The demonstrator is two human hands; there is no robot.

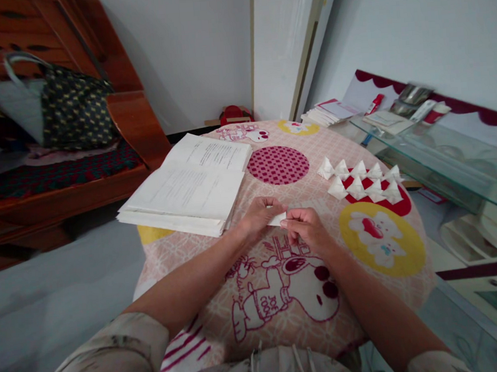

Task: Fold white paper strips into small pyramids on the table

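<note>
Between my two hands, just above the patterned tablecloth, is a small folded piece of white paper (276, 219). My left hand (260, 215) pinches its left side, and my right hand (302, 225) grips its right end with thumb and fingers. Part of the paper is hidden behind the fingers. Left of my hands lies an open book (188, 182) with printed pages, or a stack of printed sheets. Over to the right, several small folded paper shapes (359, 170) with pointed tops stand in two rows on the cloth.
The round table (278, 298) wears a pink cloth with cartoon prints. At its back right edge lies a paper stack (329, 112). A glass shelf (444, 153) carrying bowls and cups adjoins the right side. A wooden bench (131, 120) with a dark patterned bag (74, 108) stands left.
</note>
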